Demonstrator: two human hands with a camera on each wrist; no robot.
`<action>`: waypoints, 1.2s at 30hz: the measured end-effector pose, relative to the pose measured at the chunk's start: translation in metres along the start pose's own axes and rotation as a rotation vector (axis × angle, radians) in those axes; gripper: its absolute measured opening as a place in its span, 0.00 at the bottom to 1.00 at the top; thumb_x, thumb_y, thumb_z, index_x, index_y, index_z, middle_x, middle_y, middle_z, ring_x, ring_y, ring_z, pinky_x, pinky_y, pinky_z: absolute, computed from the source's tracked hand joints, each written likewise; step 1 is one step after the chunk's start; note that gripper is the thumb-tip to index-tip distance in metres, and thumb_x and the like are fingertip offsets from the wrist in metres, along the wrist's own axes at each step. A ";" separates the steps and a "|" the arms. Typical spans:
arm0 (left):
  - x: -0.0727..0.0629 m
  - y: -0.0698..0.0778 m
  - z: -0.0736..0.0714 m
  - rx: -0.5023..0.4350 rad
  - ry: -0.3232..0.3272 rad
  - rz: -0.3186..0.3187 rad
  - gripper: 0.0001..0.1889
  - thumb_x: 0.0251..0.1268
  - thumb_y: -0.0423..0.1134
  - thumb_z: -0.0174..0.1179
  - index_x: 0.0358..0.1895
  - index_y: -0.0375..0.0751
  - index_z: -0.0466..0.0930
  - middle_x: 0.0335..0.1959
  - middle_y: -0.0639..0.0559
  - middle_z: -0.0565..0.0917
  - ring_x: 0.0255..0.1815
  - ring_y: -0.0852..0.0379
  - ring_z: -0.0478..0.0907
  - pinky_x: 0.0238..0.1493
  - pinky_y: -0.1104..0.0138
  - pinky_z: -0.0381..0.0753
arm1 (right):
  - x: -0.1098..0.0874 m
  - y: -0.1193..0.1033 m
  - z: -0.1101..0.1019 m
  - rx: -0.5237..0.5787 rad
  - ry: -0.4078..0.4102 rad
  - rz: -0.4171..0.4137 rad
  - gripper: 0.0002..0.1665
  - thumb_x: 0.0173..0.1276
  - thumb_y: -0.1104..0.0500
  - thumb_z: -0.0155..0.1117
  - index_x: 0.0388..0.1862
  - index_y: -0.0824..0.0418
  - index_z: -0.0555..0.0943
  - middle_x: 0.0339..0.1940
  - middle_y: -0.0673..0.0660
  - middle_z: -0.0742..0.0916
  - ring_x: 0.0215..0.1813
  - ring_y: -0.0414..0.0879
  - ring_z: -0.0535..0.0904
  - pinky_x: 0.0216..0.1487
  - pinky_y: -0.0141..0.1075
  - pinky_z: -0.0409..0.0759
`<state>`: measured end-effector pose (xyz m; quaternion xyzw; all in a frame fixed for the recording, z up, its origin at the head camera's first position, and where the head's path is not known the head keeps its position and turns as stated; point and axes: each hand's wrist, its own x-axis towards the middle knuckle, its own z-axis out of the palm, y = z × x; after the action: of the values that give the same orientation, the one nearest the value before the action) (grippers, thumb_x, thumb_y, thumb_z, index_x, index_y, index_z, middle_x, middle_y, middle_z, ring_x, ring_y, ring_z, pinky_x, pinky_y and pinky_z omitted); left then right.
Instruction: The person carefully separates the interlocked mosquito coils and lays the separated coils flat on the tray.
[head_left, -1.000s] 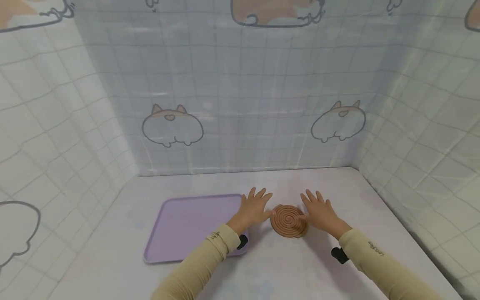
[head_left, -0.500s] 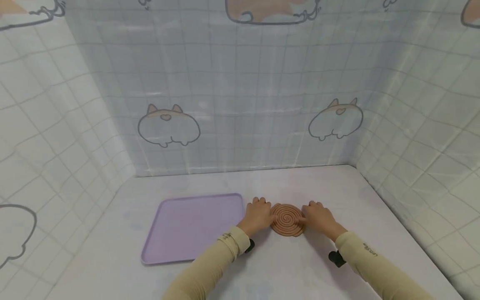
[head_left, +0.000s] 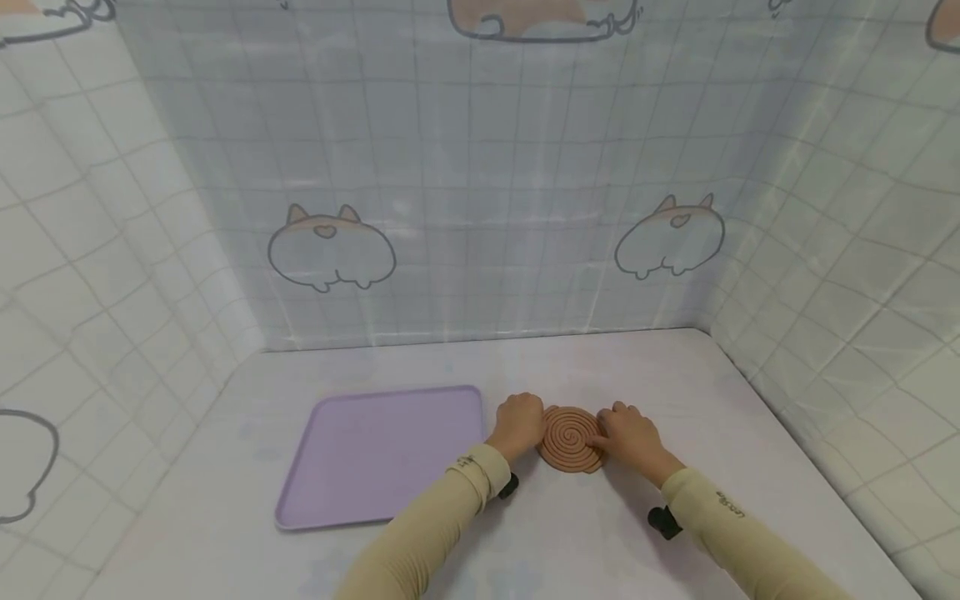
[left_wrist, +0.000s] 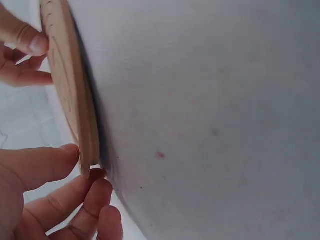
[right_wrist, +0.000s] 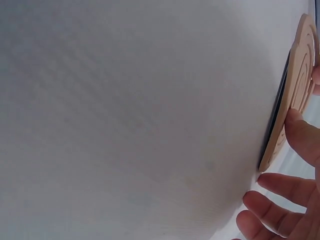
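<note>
A round brown disc with a spiral pattern [head_left: 568, 438] lies on the white table, between both hands. Its layered edge [left_wrist: 82, 115] shows in the left wrist view, with a dark strip beneath. At the disc's left side, my left hand [head_left: 519, 427] pinches the rim, thumb [left_wrist: 60, 162] above and fingertips [left_wrist: 97, 192] low by the edge. On the opposite side my right hand [head_left: 636, 442] holds the rim, its thumb [right_wrist: 300, 130] on the spiral face. The right fingers [right_wrist: 270, 210] curl in beside the lower edge; their exact contact is hard to tell.
A shallow purple tray [head_left: 390, 454] lies to the left of the disc, partly behind the left forearm. Grid-patterned curtains with cartoon animals [head_left: 332, 252] stand around the back and sides of the table [head_left: 540, 546]. Dark wrist cameras [head_left: 663, 522] hang under the sleeves.
Both hands have gone from spread, straight fingers over the disc's sides to curled fingers at its rim. The left hand has shifted off the tray. The disc has barely moved.
</note>
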<state>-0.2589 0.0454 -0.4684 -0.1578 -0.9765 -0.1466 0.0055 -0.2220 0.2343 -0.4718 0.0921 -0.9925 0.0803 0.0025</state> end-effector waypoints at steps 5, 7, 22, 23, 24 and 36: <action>-0.001 0.000 -0.008 -0.198 -0.064 -0.133 0.06 0.57 0.38 0.61 0.26 0.41 0.83 0.20 0.54 0.79 0.19 0.60 0.71 0.18 0.68 0.70 | -0.003 -0.002 -0.001 0.017 0.012 0.006 0.25 0.55 0.44 0.68 0.40 0.63 0.79 0.28 0.55 0.74 0.31 0.50 0.71 0.28 0.43 0.72; -0.001 -0.001 -0.011 -0.255 -0.081 -0.164 0.05 0.56 0.38 0.62 0.29 0.40 0.83 0.22 0.53 0.80 0.20 0.59 0.72 0.19 0.69 0.70 | -0.004 -0.002 0.000 0.016 0.018 0.005 0.25 0.55 0.44 0.68 0.40 0.63 0.79 0.28 0.55 0.74 0.31 0.50 0.71 0.28 0.43 0.73; 0.004 -0.013 -0.014 -0.580 -0.134 -0.169 0.06 0.52 0.35 0.66 0.31 0.36 0.83 0.21 0.52 0.80 0.21 0.61 0.74 0.23 0.72 0.71 | 0.004 -0.002 0.001 0.205 0.002 0.022 0.27 0.54 0.51 0.70 0.48 0.66 0.77 0.30 0.55 0.76 0.30 0.46 0.71 0.28 0.38 0.71; 0.003 -0.013 -0.015 -0.605 -0.139 -0.169 0.06 0.52 0.34 0.66 0.32 0.35 0.83 0.22 0.52 0.81 0.21 0.61 0.75 0.24 0.72 0.72 | 0.005 -0.002 0.000 0.250 -0.010 0.029 0.28 0.55 0.52 0.71 0.49 0.67 0.77 0.30 0.56 0.76 0.30 0.46 0.71 0.29 0.38 0.71; 0.002 -0.014 -0.016 -0.636 -0.145 -0.170 0.06 0.52 0.34 0.66 0.32 0.34 0.82 0.23 0.51 0.81 0.22 0.60 0.76 0.25 0.72 0.73 | 0.007 -0.001 0.000 0.295 -0.023 0.030 0.28 0.55 0.53 0.71 0.50 0.68 0.76 0.30 0.56 0.77 0.31 0.47 0.71 0.29 0.38 0.71; -0.012 -0.030 -0.043 -0.992 -0.112 -0.135 0.10 0.57 0.28 0.61 0.40 0.24 0.77 0.31 0.39 0.82 0.28 0.53 0.80 0.37 0.61 0.81 | 0.023 0.006 -0.019 1.004 -0.159 0.120 0.20 0.69 0.54 0.55 0.46 0.72 0.78 0.27 0.51 0.78 0.30 0.43 0.72 0.33 0.36 0.73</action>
<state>-0.2585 0.0021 -0.4369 -0.0854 -0.7959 -0.5846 -0.1320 -0.2462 0.2388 -0.4539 0.0306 -0.8323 0.5398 -0.1224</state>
